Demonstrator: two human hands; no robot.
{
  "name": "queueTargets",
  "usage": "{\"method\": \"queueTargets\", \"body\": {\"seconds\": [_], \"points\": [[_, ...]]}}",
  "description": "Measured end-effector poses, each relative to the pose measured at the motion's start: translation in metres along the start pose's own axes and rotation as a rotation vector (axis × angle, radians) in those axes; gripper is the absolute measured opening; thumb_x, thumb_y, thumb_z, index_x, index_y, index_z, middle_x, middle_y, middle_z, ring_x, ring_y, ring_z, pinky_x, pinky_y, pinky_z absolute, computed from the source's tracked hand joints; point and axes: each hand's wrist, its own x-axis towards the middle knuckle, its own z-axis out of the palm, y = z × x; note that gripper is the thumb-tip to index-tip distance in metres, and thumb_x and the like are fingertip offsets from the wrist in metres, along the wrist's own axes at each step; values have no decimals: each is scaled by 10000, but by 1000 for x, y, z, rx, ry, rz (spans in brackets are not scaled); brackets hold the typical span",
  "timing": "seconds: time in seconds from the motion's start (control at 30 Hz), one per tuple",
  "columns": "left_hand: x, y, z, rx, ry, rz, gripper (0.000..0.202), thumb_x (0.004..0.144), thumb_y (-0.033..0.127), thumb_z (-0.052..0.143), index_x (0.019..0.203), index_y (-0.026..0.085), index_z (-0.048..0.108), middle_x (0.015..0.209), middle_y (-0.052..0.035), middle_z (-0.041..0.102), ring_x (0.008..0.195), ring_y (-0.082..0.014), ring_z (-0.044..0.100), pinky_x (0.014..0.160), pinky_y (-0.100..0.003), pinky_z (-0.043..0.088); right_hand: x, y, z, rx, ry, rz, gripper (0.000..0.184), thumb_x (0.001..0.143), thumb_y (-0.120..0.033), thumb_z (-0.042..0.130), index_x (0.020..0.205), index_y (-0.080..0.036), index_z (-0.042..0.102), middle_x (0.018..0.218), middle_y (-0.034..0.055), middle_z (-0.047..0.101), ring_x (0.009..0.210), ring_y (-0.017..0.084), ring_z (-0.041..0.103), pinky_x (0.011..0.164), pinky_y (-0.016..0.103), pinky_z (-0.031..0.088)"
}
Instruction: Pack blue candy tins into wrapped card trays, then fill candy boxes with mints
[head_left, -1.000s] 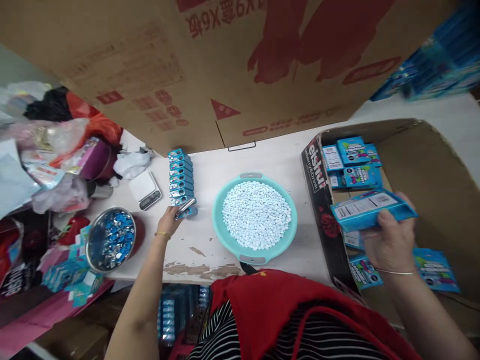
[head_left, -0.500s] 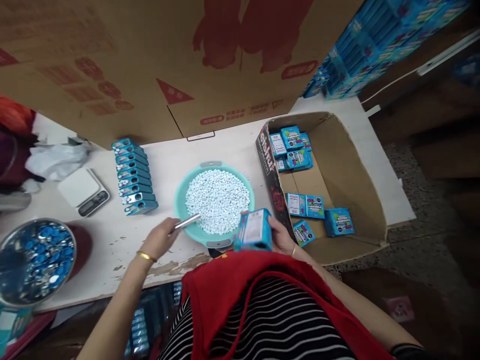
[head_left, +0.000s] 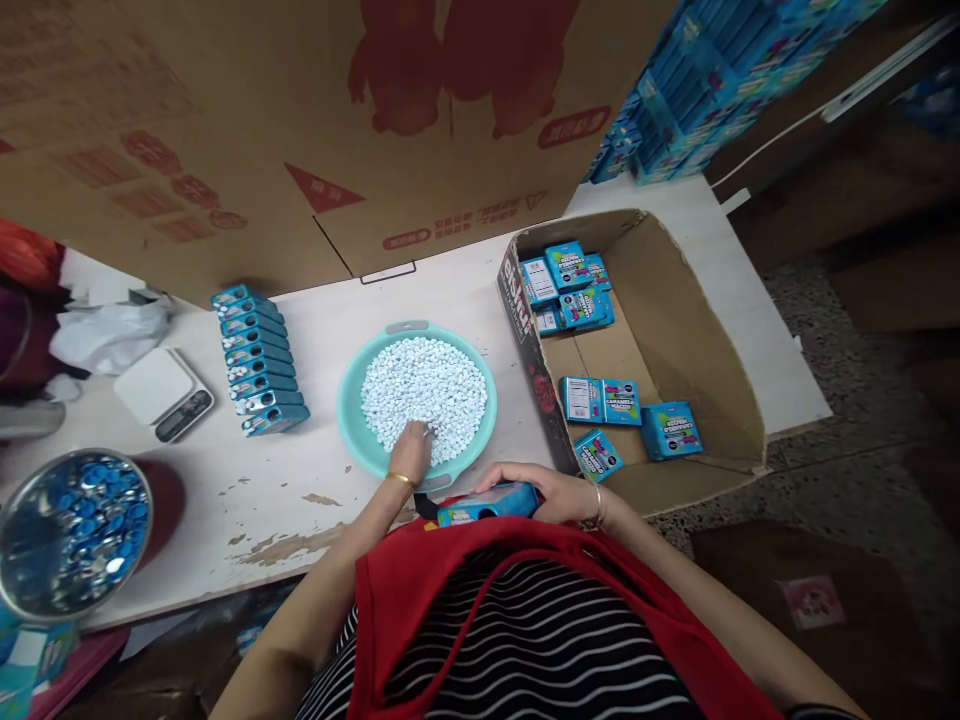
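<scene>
My left hand (head_left: 411, 452), with a gold bracelet at the wrist, reaches over the near side of a mint-green basin (head_left: 351, 405). It is closed around a metal scoop, whose head is hidden by the hand and the candies. Small pale candies (head_left: 424, 385) fill much of the basin. Close to my body, my right hand (head_left: 559, 490) grips a blue candy box (head_left: 487, 502), lying tilted against the red apron (head_left: 420, 560). A dark round opening shows on the box's near side.
Right of the basin, a cardboard tray (head_left: 705, 300) holds several blue boxes. On the left stand a row of blue boxes (head_left: 262, 360), a white scale (head_left: 161, 390) and a metal pot (head_left: 146, 490) of blue-and-silver pieces. A large carton (head_left: 247, 120) walls off the back.
My left hand has moved right and down into the candies with the scoop. My right hand has lowered the blue box toward my body and tipped it.
</scene>
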Motion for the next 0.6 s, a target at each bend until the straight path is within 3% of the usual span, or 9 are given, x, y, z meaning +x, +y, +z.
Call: {"method": "queueTargets", "body": {"seconds": [0.07,0.17,0.33,0.47,0.6], "points": [[12,5,8,-46,71,-3,142,892,201,463,1016,156,515,1054,-130,574,1015,-231,577,868,-349,453,3,1,8,-136,71,35,578,697,-429,735,1216,-224,586,1197,66,603,1126,238,540,1015,412,384],[26,11,18,-111,152,2,105,874,185,478,967,156,516,992,-124,581,977,-239,581,846,-369,470,5,12,13,-192,295,79,502,739,-434,702,1176,-206,610,1078,46,656,1001,220,602,918,371,469],[36,8,20,-221,246,70,133,880,240,489,990,170,516,985,-109,583,965,-224,575,864,-368,473,3,31,-2,-160,725,14,455,759,-454,684,1134,-213,592,1037,29,659,954,205,621,859,337,502],[39,-4,3,-274,250,159,176,861,257,519,1010,165,528,986,-109,597,939,-221,578,858,-368,475,5,41,-19,-321,891,-47,413,740,-450,702,1075,-229,606,1004,28,648,938,209,613,864,347,494],[28,-17,-38,-298,216,271,211,860,305,528,1027,178,541,949,-69,611,858,-187,582,809,-332,483,14,48,-33,-417,1014,-172,380,764,-451,674,1062,-225,604,1060,48,622,1004,219,589,922,371,465]]}}
